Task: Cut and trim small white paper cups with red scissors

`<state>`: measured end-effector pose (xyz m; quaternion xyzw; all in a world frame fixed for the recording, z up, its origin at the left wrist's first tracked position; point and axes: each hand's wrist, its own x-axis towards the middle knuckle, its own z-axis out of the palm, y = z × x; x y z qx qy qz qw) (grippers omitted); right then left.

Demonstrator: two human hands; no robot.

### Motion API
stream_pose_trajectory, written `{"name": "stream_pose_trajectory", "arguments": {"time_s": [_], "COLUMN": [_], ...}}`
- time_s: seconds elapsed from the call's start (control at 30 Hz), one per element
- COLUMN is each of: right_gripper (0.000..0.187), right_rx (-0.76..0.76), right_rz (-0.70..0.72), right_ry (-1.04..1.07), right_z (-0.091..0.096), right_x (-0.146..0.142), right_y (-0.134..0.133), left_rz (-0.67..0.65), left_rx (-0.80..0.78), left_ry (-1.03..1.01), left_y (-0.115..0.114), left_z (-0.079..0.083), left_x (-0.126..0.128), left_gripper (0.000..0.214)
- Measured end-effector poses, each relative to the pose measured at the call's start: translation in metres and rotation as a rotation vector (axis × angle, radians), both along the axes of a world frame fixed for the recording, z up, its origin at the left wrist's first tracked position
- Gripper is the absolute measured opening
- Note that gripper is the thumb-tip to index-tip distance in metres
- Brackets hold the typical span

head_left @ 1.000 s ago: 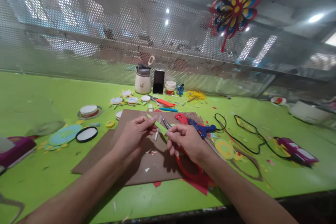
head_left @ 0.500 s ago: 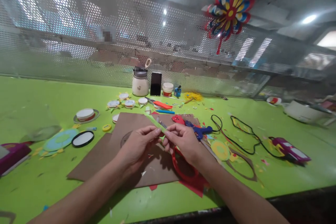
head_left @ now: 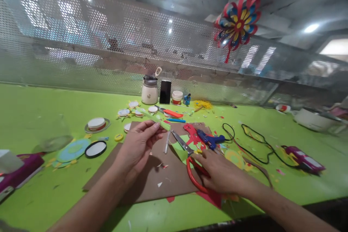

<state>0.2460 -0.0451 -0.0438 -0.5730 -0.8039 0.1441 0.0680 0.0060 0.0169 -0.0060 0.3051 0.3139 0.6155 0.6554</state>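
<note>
My left hand (head_left: 143,138) pinches a light green paper strip (head_left: 163,123) above the brown cardboard (head_left: 152,185). Lower and to the right, my right hand (head_left: 220,170) is at the scissors (head_left: 193,168), its fingers curled on their red handles. The scissors lie with their metal blades toward the cardboard's far side. Beyond my right hand are a red paper piece (head_left: 191,133) and a blue glue gun (head_left: 210,139). A pale stick (head_left: 166,143) rests on the cardboard between my hands.
A black-rimmed disc (head_left: 95,149) and blue paper flower (head_left: 72,150) lie left. At the back stand a white jar (head_left: 149,92), a phone (head_left: 165,92) and a small tub (head_left: 177,97). A black cord (head_left: 263,139) runs right to a purple device (head_left: 304,158).
My right hand has left the green paper strip and moved down and right to the scissors. My left hand alone now holds the strip, slightly higher. The view has tilted up a little.
</note>
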Motion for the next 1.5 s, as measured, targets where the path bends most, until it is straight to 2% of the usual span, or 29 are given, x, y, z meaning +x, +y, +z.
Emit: {"name": "stream_pose_trajectory", "arguments": {"time_s": [0.1,0.23,0.4,0.47,0.67,0.87,1.03,1.17,1.5], "right_gripper": [0.05,0.06,0.036,0.033,0.059,0.043,0.033,0.035,0.032], "right_rx": [-0.021,-0.079,-0.093,-0.097,-0.136,-0.198,-0.16,-0.138,-0.119], "right_rz": [-0.037,-0.084,-0.197,-0.21,-0.176,-0.146,-0.001,-0.006,0.004], "right_ry": [-0.065,-0.063,0.036,0.1,0.321,0.772,0.751,0.765,0.876], "right_z": [-0.008,-0.01,-0.012,-0.01,0.01,0.016,0.017,0.021,0.008], "right_x": [-0.005,-0.003,0.004,0.005,0.009,-0.006,-0.041,-0.06,-0.07], "right_y": [-0.001,0.012,0.029,0.032,0.011,-0.012,-0.014,-0.012,-0.008], "left_rz": [-0.017,-0.028,-0.021,-0.015,0.016,0.062,0.094,0.118,0.125], "left_rx": [-0.011,-0.025,-0.036,-0.026,-0.011,-0.06,-0.087,-0.099,-0.138], "left_ry": [-0.014,-0.023,-0.029,-0.036,-0.012,-0.037,-0.048,-0.08,-0.092], "left_y": [-0.003,-0.008,-0.012,-0.012,-0.01,-0.011,-0.015,-0.018,-0.021], "left_z": [0.003,0.009,0.015,0.015,0.011,0.011,0.016,0.017,0.009], "left_x": [0.001,0.001,0.0,-0.001,-0.003,-0.001,0.001,0.005,0.01], "left_gripper": [0.012,0.014,0.017,0.018,0.017,0.018,0.016,0.019,0.015]}}
